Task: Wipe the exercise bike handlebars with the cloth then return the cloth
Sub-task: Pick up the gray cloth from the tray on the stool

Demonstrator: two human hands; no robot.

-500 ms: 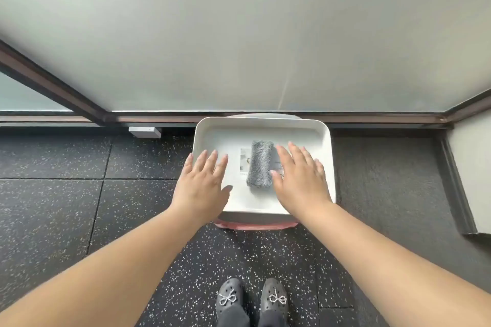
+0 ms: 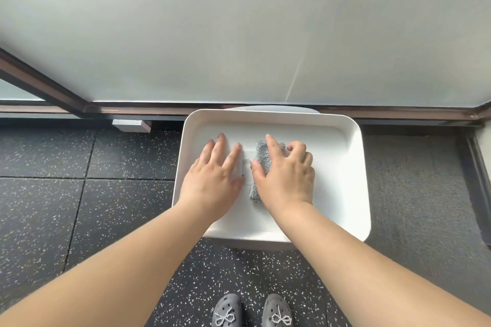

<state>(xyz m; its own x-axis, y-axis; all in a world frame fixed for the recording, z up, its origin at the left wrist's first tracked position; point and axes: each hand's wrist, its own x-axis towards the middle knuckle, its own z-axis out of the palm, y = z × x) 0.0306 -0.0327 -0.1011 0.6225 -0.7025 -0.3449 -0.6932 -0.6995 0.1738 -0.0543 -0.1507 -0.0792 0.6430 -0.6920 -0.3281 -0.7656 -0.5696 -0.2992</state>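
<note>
A folded grey cloth (image 2: 255,192) lies in a white tray (image 2: 357,167) that sits raised above the floor in front of me. My right hand (image 2: 288,179) lies on top of the cloth, its thumb against the cloth's left edge and its outer fingers curled down over the right edge, gripping it. My left hand (image 2: 212,179) rests flat on the tray's bottom just left of the cloth, fingers straight and spread. The exercise bike and its handlebars are out of view.
The tray stands against a frosted glass wall (image 2: 239,34) with a dark frame (image 2: 132,109) along its base. Black speckled rubber flooring (image 2: 79,207) surrounds it. My grey shoes (image 2: 252,312) are at the bottom. A small white block (image 2: 130,125) lies at the wall, left of the tray.
Both hands have reached further into the tray. My right hand has moved onto the cloth and its fingers have curled round it; my left hand has come down flat beside it.
</note>
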